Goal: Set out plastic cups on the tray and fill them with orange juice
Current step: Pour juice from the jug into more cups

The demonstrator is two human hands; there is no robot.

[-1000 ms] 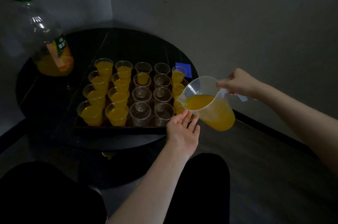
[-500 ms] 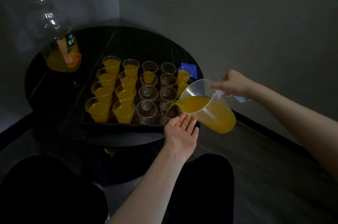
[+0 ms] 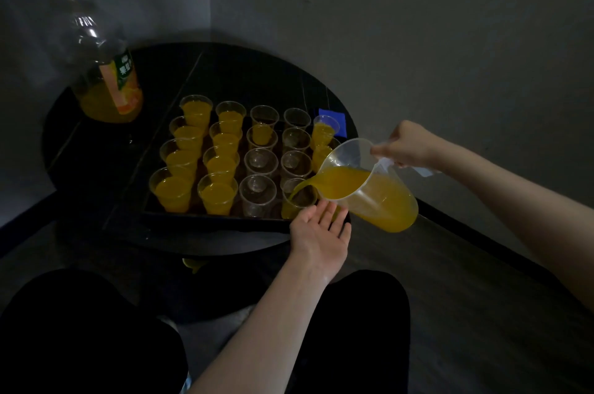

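A dark tray point(image 3: 205, 221) on the round black table point(image 3: 96, 175) holds rows of clear plastic cups. The two left columns are full of orange juice point(image 3: 173, 192); several cups in the middle stand empty point(image 3: 257, 194). My right hand point(image 3: 406, 144) grips the handle of a clear measuring jug point(image 3: 369, 184), tilted left, and juice streams from its spout into the front cup point(image 3: 299, 200). My left hand point(image 3: 321, 233) lies open, palm up, at the tray's front right corner just below the spout.
A large juice bottle point(image 3: 106, 85) with a green cap stands at the table's back left, holding a little juice. A blue square point(image 3: 334, 118) lies behind the tray. Walls close off the back and right. My dark-clad knees point(image 3: 80, 329) sit below the table.
The jug has tipped further and swung left over the front cup; juice now pours into it. My left hand has stayed under the spout.
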